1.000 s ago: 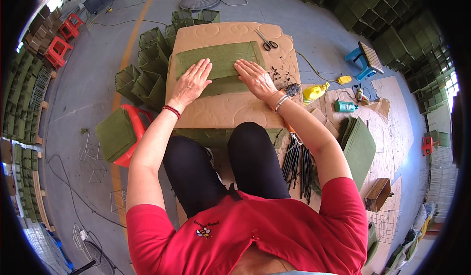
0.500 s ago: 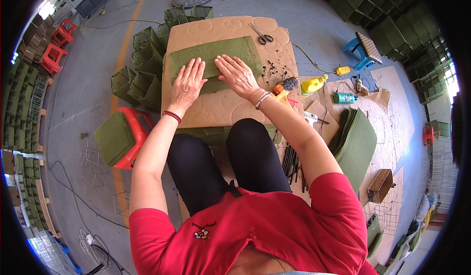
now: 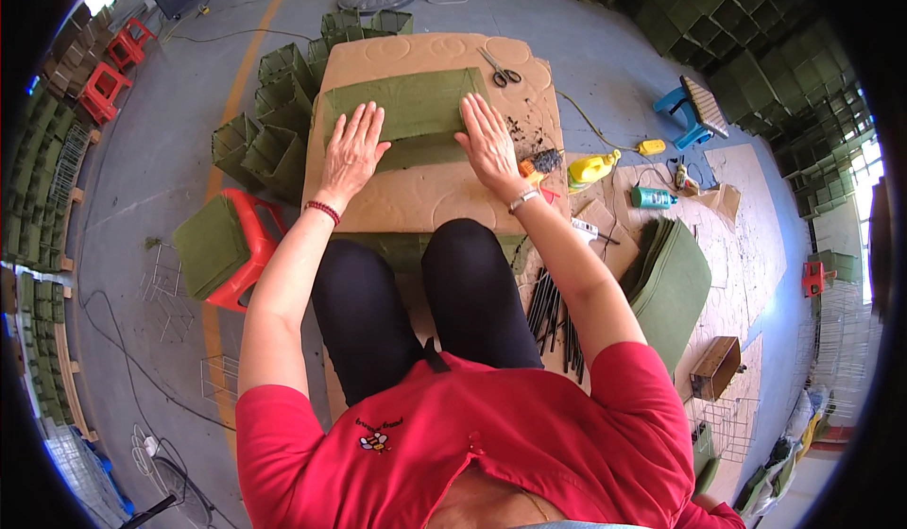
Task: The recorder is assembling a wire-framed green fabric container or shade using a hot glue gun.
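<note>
A folded green fabric piece [image 3: 420, 99] lies flat on the cardboard-covered work surface [image 3: 416, 198] before me. My left hand [image 3: 351, 151] rests on its left part, palm down with fingers stretched out. At its right end lies my right hand [image 3: 489, 146], also flat and open, fingers pointing away from me. Neither hand grips anything. Dark-handled scissors [image 3: 501, 71] lie beyond my right hand. An orange tool [image 3: 539, 166], possibly a glue gun, sits right of that hand beside scattered black scraps.
Open green fabric boxes [image 3: 269, 151] crowd the table's left side. A red stool [image 3: 248, 260] carries green sheets. To the right are a yellow bottle [image 3: 593, 170], a teal bottle [image 3: 654, 197], a stack of green sheets [image 3: 673, 293], black rods [image 3: 548, 312] and a blue stool [image 3: 690, 113].
My right hand has slid right across the green fabric piece to its right end. My left hand stays near the left part, so the hands are farther apart. The whole view has shifted slightly.
</note>
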Tool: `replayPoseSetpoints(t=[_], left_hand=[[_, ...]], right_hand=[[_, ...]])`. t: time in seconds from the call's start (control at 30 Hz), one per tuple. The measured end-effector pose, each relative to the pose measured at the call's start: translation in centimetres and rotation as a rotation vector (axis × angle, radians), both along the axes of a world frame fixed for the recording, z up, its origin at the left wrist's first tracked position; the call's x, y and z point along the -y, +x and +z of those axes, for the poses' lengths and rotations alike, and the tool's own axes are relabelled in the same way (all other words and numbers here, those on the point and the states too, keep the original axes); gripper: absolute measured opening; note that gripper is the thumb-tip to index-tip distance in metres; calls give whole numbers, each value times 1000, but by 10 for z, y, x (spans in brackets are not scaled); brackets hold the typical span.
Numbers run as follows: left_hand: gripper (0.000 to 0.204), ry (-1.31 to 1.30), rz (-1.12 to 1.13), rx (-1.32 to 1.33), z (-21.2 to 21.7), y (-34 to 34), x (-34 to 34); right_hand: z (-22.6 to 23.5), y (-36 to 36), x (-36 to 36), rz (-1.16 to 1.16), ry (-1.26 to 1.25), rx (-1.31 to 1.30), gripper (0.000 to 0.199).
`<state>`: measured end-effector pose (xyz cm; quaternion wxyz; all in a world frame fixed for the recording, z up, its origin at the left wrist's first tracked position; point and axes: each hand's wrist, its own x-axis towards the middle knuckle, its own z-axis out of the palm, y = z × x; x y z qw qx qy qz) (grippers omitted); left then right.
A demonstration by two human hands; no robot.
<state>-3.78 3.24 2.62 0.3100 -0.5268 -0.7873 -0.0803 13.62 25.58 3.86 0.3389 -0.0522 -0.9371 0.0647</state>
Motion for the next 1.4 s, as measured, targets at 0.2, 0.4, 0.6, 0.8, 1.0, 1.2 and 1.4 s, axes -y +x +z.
replayPoseSetpoints(t=[0.2, 0.4, 0.6, 0.8, 1.0, 1.2, 1.4], left_hand=[[67, -20, 34, -38, 0, -1, -7], [68, -1, -12, 8, 5, 0, 12], [55, 543, 146, 300, 13, -18, 61], [58, 302, 86, 247, 31, 12, 35], [64, 73, 117, 194, 11, 1, 11], [65, 394, 108, 271, -2, 18, 14], [52, 1010, 8, 1121, -32, 45, 41]], right_hand=[[-12, 2, -7, -33, 14, -25, 53], [-5, 7, -6, -4, -8, 40, 50], [-11, 5, -6, -14, -40, 25, 52], [-16, 12, -13, -48, -34, 20, 52], [-8, -2, -3, -18, -23, 33, 52], [-11, 8, -9, -22, -26, 56, 53], [-18, 27, 5, -12, -25, 87, 51]])
